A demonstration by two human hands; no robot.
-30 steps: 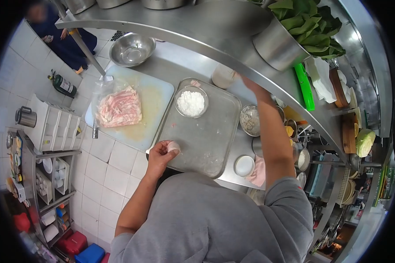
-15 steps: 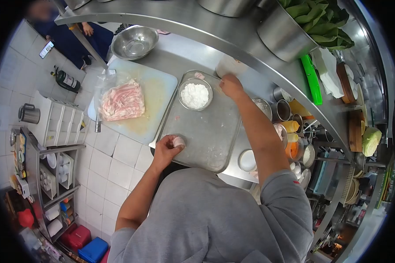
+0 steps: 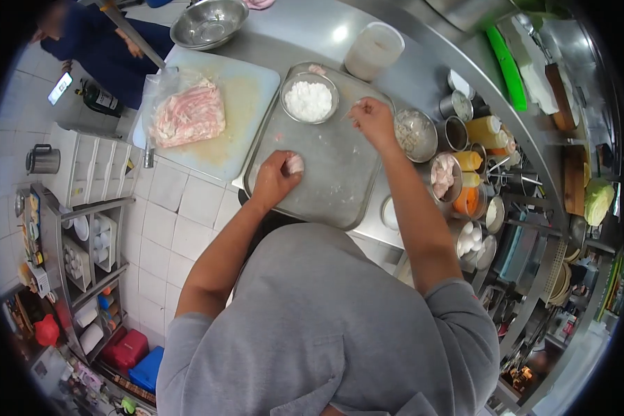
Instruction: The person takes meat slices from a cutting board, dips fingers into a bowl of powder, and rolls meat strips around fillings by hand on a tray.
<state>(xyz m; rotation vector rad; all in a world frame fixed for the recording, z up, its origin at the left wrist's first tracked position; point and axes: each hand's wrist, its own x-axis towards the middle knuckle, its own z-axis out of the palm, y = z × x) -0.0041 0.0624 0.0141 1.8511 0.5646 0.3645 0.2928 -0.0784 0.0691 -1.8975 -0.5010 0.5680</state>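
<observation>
My left hand (image 3: pixel 274 179) is closed around a small roll of pale pink raw meat (image 3: pixel 295 164), above the left side of a metal tray (image 3: pixel 333 187). Over the tray's right edge, the fingers of my right hand (image 3: pixel 372 121) are pinched together; something thin seems to stick out of them, too small to name. A metal bowl of white powder (image 3: pixel 308 101) stands on the tray between and beyond my hands. Behind that bowl lies a small scrap of meat (image 3: pixel 317 69). A cloudy plastic tub (image 3: pixel 374 52) stands just past the tray's far right corner.
Left of the tray, a slab of sliced raw meat (image 3: pixel 188 114) lies on plastic on a cutting board (image 3: pixel 246 83). An empty steel bowl (image 3: pixel 208 24) sits behind. Bowls of meat pieces (image 3: pixel 442 173) and sauce bottles crowd the right. A person (image 3: pixel 111 52) holds a phone (image 3: pixel 60 89) at upper left.
My right hand has drawn back from beside the plastic tub toward the tray, fingers pinched. My left hand keeps hold of the meat roll. The camera view has tilted, showing more of the right-hand bowls.
</observation>
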